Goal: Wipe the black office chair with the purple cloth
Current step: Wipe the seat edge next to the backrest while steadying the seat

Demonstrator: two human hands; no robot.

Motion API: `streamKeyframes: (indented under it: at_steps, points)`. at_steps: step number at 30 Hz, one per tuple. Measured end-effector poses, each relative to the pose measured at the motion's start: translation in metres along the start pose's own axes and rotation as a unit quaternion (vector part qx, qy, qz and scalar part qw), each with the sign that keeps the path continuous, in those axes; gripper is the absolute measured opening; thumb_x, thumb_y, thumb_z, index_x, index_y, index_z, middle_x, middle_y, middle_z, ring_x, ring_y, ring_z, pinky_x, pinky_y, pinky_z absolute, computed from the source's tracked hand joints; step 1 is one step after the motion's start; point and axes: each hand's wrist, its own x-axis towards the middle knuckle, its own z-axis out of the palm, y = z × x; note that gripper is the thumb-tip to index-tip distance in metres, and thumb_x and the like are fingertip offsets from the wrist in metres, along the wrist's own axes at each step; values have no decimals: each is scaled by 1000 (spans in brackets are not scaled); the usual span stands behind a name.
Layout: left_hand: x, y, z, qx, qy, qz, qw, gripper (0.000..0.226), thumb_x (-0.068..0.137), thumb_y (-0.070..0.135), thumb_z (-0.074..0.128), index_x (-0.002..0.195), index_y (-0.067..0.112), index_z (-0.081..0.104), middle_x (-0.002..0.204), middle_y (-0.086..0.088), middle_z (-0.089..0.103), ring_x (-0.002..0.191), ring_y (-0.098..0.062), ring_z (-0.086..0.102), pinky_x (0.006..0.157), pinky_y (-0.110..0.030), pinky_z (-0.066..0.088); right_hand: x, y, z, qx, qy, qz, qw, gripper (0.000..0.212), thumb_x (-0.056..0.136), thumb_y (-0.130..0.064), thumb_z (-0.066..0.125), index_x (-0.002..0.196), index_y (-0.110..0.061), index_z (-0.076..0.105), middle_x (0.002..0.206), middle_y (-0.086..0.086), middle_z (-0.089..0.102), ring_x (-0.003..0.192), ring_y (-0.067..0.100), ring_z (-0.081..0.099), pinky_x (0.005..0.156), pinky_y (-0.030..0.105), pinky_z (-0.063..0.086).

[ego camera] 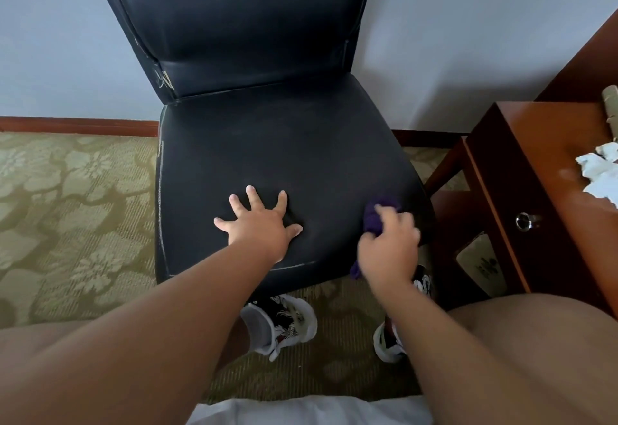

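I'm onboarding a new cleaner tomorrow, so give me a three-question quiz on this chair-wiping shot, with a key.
1. True or false: the left hand lies flat, with its fingers spread, on the chair seat.
2. Where is the purple cloth? A) on the backrest B) bunched in the right hand at the seat's right front corner C) on the carpet
3. What piece of furniture stands to the right of the chair?

Key
1. True.
2. B.
3. A wooden cabinet with a drawer knob and crumpled white paper on top.
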Motion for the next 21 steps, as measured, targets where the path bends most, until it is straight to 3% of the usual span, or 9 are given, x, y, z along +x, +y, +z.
streamKeyframes:
  at_steps: [5, 9, 12, 14, 16, 19, 21]
  points:
    - [-1, 6, 2, 1, 6, -5, 1000, 71, 103, 64, 27, 160, 43, -9, 168, -17, -15, 152, -50, -8, 112, -75, 20, -67, -33, 29, -58, -100, -197, 974, 59, 82, -24, 68, 137, -33, 49, 122, -4, 48, 106, 19, 46, 84, 36, 51]
    - [-1, 2, 3, 3, 15, 5, 1000, 69, 103, 64, 25, 159, 44, -8, 169, -16, -13, 152, -50, -6, 112, -75, 22, -66, -29, 30, -38, -128, -246, 960, 57, 84, -24, 68, 137, -31, 49, 121, -5, 51, 105, 17, 47, 81, 33, 52]
    - [-2, -1, 3, 7, 19, 13, 1000, 71, 101, 68, 25, 159, 44, -8, 169, -16, -12, 152, -49, -4, 111, -74, 24, -43, -21, 18, -78, -100, -278, 952, 51, 80, -24, 67, 129, -35, 57, 115, -4, 52, 100, 20, 49, 75, 35, 50]
    - [-3, -2, 3, 11, 18, 13, 1000, 74, 100, 70, 26, 159, 44, -9, 169, -15, -13, 153, -49, -4, 111, -73, 25, -21, -9, 6, -72, -63, -200, 975, 47, 80, -23, 66, 124, -38, 61, 114, -3, 52, 102, 24, 48, 76, 39, 50]
    - [-4, -2, 3, 14, 20, 14, 1000, 75, 99, 71, 26, 159, 44, -10, 169, -15, -13, 153, -48, -4, 111, -73, 26, 5, 10, -6, -16, -16, -60, 998, 45, 83, -20, 64, 124, -38, 63, 118, 0, 50, 106, 27, 48, 81, 37, 47]
    - [-4, -1, 3, 15, 20, 13, 1000, 75, 99, 71, 25, 159, 44, -11, 169, -15, -14, 153, -48, -4, 111, -72, 26, 41, 34, -19, 104, 36, 105, 988, 47, 86, -12, 60, 125, -38, 62, 122, 0, 47, 111, 28, 49, 85, 34, 42]
    - [-4, 1, 3, 17, 19, 9, 1000, 75, 99, 71, 25, 159, 43, -12, 169, -15, -14, 153, -49, -5, 111, -72, 26, 50, 37, -19, 156, 48, 139, 977, 48, 86, -9, 59, 125, -36, 61, 124, 1, 47, 113, 29, 50, 85, 33, 43]
